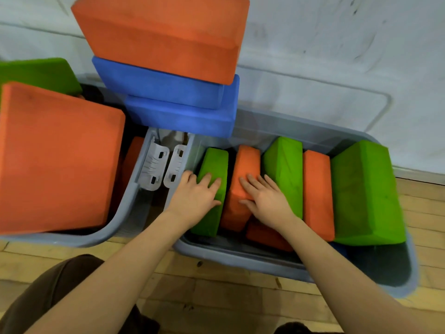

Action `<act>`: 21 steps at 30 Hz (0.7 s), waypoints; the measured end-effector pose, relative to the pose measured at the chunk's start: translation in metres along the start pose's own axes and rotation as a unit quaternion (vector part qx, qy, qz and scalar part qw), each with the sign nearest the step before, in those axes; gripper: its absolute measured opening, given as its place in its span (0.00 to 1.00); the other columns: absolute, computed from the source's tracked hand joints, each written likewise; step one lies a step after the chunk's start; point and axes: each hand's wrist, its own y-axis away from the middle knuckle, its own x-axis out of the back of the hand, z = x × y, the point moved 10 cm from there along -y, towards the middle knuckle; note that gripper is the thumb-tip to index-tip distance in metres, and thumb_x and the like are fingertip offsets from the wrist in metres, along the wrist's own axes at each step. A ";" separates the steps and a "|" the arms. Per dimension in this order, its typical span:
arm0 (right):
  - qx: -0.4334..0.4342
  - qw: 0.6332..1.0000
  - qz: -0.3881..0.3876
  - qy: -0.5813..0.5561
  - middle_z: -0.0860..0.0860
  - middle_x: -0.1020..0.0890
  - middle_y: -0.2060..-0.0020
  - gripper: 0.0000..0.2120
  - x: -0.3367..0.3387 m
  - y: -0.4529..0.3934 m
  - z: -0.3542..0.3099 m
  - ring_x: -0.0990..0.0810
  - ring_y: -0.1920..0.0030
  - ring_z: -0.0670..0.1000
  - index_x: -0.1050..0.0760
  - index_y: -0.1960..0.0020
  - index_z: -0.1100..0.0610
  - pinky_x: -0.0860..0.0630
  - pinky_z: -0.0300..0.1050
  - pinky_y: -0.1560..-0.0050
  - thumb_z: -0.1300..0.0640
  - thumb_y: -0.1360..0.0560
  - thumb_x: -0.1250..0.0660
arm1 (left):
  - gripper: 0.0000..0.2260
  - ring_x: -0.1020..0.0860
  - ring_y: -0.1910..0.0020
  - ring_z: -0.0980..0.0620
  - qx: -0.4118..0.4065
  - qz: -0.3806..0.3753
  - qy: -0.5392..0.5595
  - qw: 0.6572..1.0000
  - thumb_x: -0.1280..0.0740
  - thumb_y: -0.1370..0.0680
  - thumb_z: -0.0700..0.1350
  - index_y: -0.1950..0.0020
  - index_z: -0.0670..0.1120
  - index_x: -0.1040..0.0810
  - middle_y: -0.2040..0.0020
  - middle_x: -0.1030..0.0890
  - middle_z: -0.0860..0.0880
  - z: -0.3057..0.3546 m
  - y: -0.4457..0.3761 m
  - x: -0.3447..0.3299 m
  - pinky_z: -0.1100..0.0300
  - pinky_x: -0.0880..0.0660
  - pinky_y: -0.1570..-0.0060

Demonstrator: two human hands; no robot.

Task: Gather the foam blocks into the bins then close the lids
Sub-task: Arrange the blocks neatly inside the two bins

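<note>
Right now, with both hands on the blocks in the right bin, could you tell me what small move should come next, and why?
Probably press down: the left hand rests on a green block and the right hand on an orange block, both standing on edge in the right bin. Seating them lower should help the lid close.

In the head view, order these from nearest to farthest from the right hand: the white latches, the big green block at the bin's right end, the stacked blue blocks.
From the right hand:
1. white latches, left, between the bins
2. big green block, right end; nearly as close
3. stacked blue blocks, up by the wall
</note>
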 end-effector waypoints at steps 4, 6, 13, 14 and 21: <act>0.017 0.996 -0.041 -0.082 0.52 0.27 0.32 0.33 0.021 0.005 0.006 0.28 0.33 0.54 0.32 0.29 0.52 0.44 0.48 0.30 0.36 0.29 0.49 | 0.20 0.21 0.66 0.40 0.005 0.100 0.087 0.991 0.28 0.32 0.56 0.46 0.45 0.19 0.51 0.18 0.45 -0.004 -0.010 0.026 0.50 0.36 0.49; -0.002 0.995 -0.027 -0.094 0.46 0.29 0.31 0.31 0.032 0.000 0.019 0.31 0.31 0.48 0.35 0.28 0.47 0.48 0.44 0.34 0.36 0.27 0.51 | 0.19 0.20 0.64 0.39 0.028 0.118 0.131 0.984 0.28 0.30 0.52 0.42 0.45 0.20 0.48 0.20 0.44 -0.013 -0.018 0.037 0.48 0.32 0.45; -0.111 0.977 0.147 -0.106 0.53 0.23 0.42 0.21 0.056 -0.015 0.040 0.25 0.47 0.60 0.25 0.37 0.50 0.35 0.50 0.48 0.44 0.26 0.42 | 0.19 0.20 0.48 0.41 0.096 0.104 0.151 0.978 0.39 0.25 0.55 0.42 0.46 0.20 0.44 0.20 0.45 -0.012 -0.021 0.026 0.49 0.24 0.52; -0.092 0.981 0.137 -0.098 0.53 0.23 0.42 0.23 0.053 -0.013 0.032 0.24 0.46 0.59 0.25 0.37 0.50 0.37 0.50 0.46 0.42 0.26 0.43 | 0.22 0.23 0.41 0.41 0.102 0.072 0.174 0.977 0.44 0.24 0.56 0.38 0.46 0.23 0.38 0.23 0.45 -0.011 -0.019 0.017 0.47 0.26 0.46; -0.029 0.998 0.052 0.032 0.53 0.30 0.30 0.46 0.015 0.002 0.015 0.31 0.31 0.57 0.34 0.29 0.50 0.34 0.57 0.36 0.33 0.41 0.27 | 0.43 0.50 0.25 0.43 0.028 -0.001 0.113 0.993 0.35 0.28 0.63 0.22 0.48 0.54 0.23 0.49 0.45 0.000 -0.022 0.000 0.48 0.52 0.27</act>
